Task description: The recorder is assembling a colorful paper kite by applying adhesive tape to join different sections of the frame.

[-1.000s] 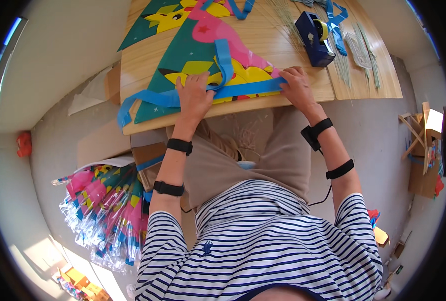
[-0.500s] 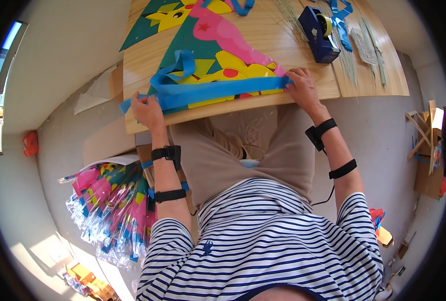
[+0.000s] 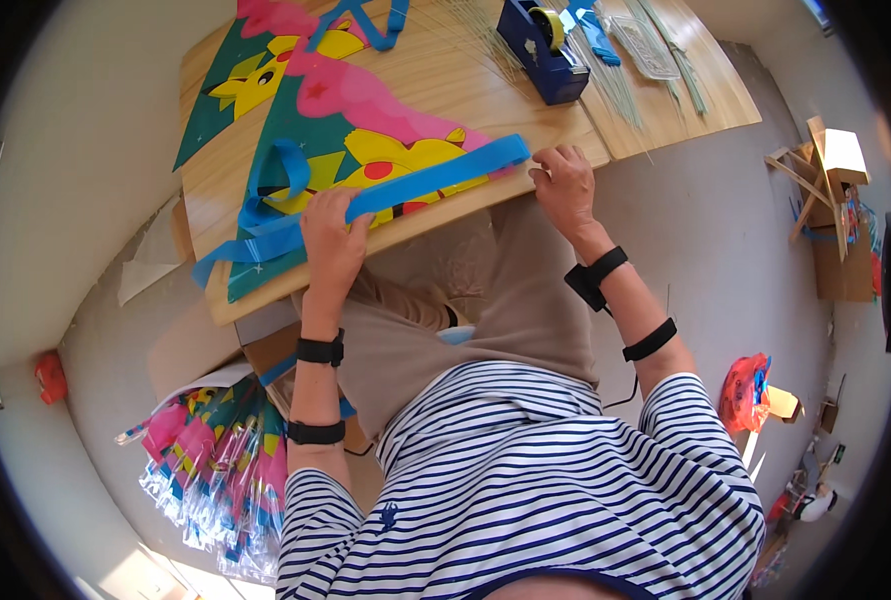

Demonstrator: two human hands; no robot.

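Right hand (image 3: pixel 563 188) drawn off blue ribbon (image 3: pixel 445 177), left hand (image 3: pixel 331 240) shifted along it, each grip unclear

We see a triangular printed sheet (image 3: pixel 365 148), green, pink and yellow, lying flat by the table's (image 3: pixel 430 75) near edge; blue ribbon (image 3: pixel 440 178) stretches along its lower side, loosely looped at left.

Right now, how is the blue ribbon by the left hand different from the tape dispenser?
The ribbon is bright blue; the tape dispenser is dark blue. The ribbon is a long flat strip; the dispenser is chunky. The ribbon lies across the printed sheet; the dispenser stands on the table. Both are blue.
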